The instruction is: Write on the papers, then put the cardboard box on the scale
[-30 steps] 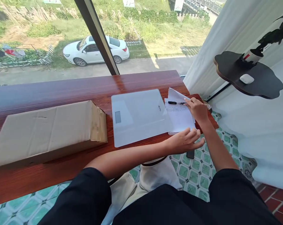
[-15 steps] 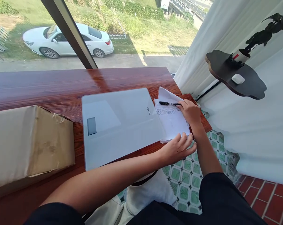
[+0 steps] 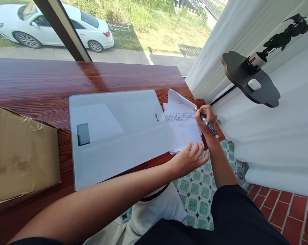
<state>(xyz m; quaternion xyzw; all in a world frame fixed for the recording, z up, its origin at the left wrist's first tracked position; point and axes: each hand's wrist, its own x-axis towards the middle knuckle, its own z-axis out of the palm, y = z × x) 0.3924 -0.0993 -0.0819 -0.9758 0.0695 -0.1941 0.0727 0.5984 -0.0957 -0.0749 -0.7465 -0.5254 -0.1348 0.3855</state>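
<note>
My right hand (image 3: 206,117) grips a black pen (image 3: 209,125) in a writing hold, its tip on the right edge of a stack of white papers (image 3: 181,127) with lines of small print near the top. My left hand (image 3: 188,159) rests with fingers spread on the near corner of those papers, at the table's front edge. The papers lie at the right end of the red-brown wooden table (image 3: 49,85), beside a flat white digital scale (image 3: 118,132).
A brown cardboard box (image 3: 18,153) sits at the left of the table. A dark wall shelf (image 3: 250,85) with a small plant and a white case hangs at the right. White curtains, a window with a parked white car (image 3: 49,23), and tiled floor surround the table.
My right hand picked the pen up off the papers and turned it into a writing grip. My view shifted right, moving the box and scale leftward in frame.
</note>
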